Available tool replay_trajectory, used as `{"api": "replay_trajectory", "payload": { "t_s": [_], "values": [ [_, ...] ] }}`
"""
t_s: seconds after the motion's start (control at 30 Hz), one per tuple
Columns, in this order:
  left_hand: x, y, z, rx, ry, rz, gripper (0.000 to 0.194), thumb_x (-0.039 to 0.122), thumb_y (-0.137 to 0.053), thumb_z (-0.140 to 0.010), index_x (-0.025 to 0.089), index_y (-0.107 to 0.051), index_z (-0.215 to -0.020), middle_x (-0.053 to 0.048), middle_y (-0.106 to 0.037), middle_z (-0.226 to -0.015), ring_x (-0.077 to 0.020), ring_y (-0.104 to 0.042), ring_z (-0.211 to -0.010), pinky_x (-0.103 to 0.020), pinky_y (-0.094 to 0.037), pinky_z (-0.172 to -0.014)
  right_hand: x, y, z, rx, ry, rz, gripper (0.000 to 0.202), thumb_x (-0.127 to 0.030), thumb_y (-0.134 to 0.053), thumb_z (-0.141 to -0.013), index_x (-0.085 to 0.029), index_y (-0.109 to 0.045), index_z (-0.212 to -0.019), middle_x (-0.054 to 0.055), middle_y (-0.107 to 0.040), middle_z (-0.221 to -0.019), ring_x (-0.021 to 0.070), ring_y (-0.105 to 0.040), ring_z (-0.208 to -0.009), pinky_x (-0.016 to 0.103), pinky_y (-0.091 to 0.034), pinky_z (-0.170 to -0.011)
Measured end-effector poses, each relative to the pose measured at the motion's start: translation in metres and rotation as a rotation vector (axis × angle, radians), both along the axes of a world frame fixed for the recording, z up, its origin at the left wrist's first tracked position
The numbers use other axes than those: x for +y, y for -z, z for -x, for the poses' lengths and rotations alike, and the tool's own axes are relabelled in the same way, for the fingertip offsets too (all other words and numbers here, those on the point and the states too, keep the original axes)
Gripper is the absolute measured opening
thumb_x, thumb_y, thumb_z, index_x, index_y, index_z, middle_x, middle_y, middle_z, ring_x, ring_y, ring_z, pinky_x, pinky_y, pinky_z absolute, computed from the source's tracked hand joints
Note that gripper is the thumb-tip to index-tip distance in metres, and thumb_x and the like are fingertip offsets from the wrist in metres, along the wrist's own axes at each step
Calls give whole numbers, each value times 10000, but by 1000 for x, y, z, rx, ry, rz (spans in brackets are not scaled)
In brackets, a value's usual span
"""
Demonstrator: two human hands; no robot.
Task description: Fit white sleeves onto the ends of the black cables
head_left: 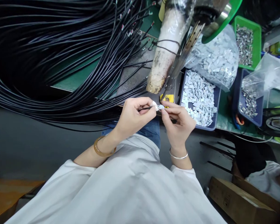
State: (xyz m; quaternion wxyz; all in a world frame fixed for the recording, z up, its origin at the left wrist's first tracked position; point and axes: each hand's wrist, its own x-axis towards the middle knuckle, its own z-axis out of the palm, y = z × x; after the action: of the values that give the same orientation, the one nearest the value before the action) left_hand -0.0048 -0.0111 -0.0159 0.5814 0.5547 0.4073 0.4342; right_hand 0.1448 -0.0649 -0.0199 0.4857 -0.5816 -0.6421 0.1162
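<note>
My left hand [136, 116] pinches a black cable [144, 109] close to its end, with white wrapping on the fingertips. Facing it, my right hand [178, 121] has thumb and forefinger closed on a small pale connector piece [161, 107]. Cable end and connector meet between the two hands; whether they are joined I cannot tell. Just beyond my fingers lies a small yellow piece [170, 98] on the worktop. A blue tray [215, 119] of similar pale pieces stands right of my right hand.
Bundled black cables [84, 81] cover the left of the green bench. Above my hands hangs a plastic-wrapped tube [163, 59] beside a metal arm. At right are a bag of pale pieces [214, 56], a green tray [258, 46] and another blue tray [259, 105]. Another person [268, 174] sits lower right.
</note>
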Motion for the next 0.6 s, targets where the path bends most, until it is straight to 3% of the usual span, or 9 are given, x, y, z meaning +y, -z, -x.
{"api": "replay_trajectory", "payload": {
  "t_s": [0.23,0.5,0.6],
  "values": [
    [6,4,-4,-28,-37,-10,57,135,-682,-735,157,-722,-701,25,-536,-546,-71,-461,-501,-179,-363,-470,8,3,1,-211,42,-193,147,-115,-668,-891,-235,-655,-976,50,-784,-1132,164,-777,-897,228,-587,-565],
    [6,-1,-5,-61,-73,-26,81,153,-683,-740,143,-757,-709,-15,-706,-673,-88,-600,-588,-164,-480,-538,8,5,-2,-138,14,-136,132,-127,-672,-891,-236,-656,-963,35,-787,-1116,142,-769,-828,225,-575,-551],
    [6,1,-5,-42,-82,-39,82,152,-696,-741,152,-776,-724,-9,-692,-651,-90,-605,-586,-165,-485,-540,8,6,-3,-150,10,-164,123,-149,-669,-897,-244,-657,-974,37,-781,-1140,149,-769,-852,236,-593,-580]
  ]
}}
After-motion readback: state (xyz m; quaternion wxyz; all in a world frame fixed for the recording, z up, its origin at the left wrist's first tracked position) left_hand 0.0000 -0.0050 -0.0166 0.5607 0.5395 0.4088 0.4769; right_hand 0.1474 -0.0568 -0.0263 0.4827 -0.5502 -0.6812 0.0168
